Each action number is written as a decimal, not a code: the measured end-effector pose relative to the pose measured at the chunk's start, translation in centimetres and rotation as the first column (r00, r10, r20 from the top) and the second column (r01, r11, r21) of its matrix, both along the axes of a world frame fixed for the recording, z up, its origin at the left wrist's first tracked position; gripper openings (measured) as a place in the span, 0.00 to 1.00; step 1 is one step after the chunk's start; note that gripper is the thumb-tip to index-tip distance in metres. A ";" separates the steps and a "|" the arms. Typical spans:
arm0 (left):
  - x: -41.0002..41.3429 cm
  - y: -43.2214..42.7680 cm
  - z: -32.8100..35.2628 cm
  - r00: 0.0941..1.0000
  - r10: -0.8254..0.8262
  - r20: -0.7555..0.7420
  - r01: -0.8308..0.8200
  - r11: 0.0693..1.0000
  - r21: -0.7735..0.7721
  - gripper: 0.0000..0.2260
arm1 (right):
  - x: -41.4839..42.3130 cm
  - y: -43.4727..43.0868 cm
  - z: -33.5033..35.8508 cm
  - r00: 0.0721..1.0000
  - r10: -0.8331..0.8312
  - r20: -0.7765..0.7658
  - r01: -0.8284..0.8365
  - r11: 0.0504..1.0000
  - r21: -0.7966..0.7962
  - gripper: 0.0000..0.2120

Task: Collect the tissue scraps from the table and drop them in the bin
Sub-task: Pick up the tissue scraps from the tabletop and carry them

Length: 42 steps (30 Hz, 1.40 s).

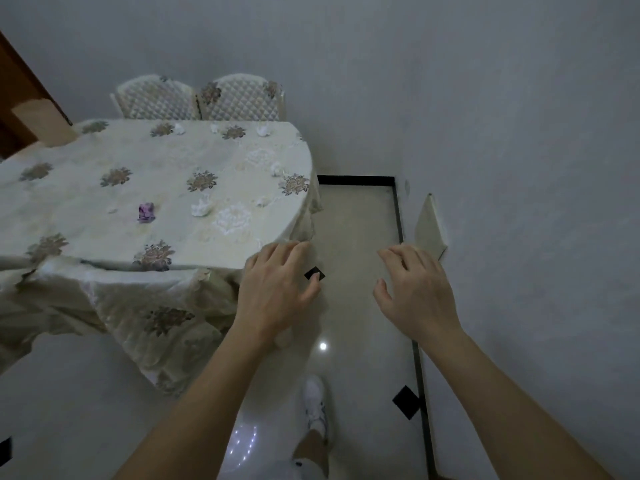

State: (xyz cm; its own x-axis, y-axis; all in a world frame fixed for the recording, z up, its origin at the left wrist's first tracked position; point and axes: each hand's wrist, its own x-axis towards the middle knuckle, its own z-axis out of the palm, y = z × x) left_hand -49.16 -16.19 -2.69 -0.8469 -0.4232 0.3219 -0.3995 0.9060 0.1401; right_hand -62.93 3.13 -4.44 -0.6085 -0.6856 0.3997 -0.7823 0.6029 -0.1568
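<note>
Tissue scraps lie all over the table [104, 202], and I have not picked any up yet. Both of my hands are empty. My left hand [277, 289] hangs by the near corner of the table with its fingers spread and a little bent. My right hand [415, 289] is out over the floor [360, 216], open too, with the fingers curled down. So I think I am just at the start, walking up to the table. The closest scrap for me looks like the white crumpled tissue [201, 207] near the middle of the table. Just beside it, to the left, is a purple crumpled scrap [146, 212]. A small white bit [262, 201] sits near the round edge, and another white scrap [276, 169] is a bit farther back. Three more white scraps [263, 129] wait at the far side, by the two chairs [201, 98]. My next move should be to reach my left hand over the table and pinch the white one softly. The scraps look light, soft and bunched up, so they should squash in my fingers. The tablecloth [156, 306] is pale and shiny with brown flowers on it, and some white stitched flowers look a lot like tissue, so I must look with care. The cloth hangs in loose folds and could slide if I pull it. I cannot see the bin anywhere. The floor is smooth and shiny.
</note>
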 end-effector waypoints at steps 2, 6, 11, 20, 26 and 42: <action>-2.4 -2.3 -0.4 1.000 0.006 -0.006 -0.006 1.000 0.001 0.22 | -2.5 -2.5 -0.2 1.000 0.003 0.011 -0.003 1.000 -0.011 0.20; -7.7 -8.1 -1.2 1.000 0.020 0.004 -0.020 1.000 0.021 0.24 | -7.8 -8.7 -0.5 1.000 0.008 0.011 -0.008 1.000 -0.018 0.19; -14.0 -15.2 -2.1 1.000 0.018 -0.024 -0.017 0.999 0.049 0.22 | -14.6 -16.8 -0.6 0.999 0.011 0.035 -0.011 1.000 -0.004 0.17; -22.4 -25.0 -4.1 0.997 0.073 0.035 -0.076 0.993 0.096 0.23 | -24.3 -26.8 -1.9 0.997 0.037 0.064 -0.038 0.999 0.000 0.16; -26.9 -29.8 -5.5 0.989 0.148 0.018 -0.149 0.981 0.127 0.22 | -30.2 -33.3 -3.4 0.986 0.120 0.114 -0.119 0.993 -0.020 0.15; -34.0 -36.1 -10.5 0.728 0.677 0.108 -0.677 0.684 0.271 0.22 | -46.9 -52.6 -8.5 0.724 0.624 0.294 -0.671 0.737 0.088 0.19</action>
State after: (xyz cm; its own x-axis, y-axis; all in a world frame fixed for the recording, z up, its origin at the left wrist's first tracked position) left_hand -83.16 -52.33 -13.14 -0.2943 -0.9503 0.1014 -0.8887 0.3111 0.3367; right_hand -109.87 -49.48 -12.99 -0.0455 -0.9889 0.1417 -0.9453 -0.0033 -0.3261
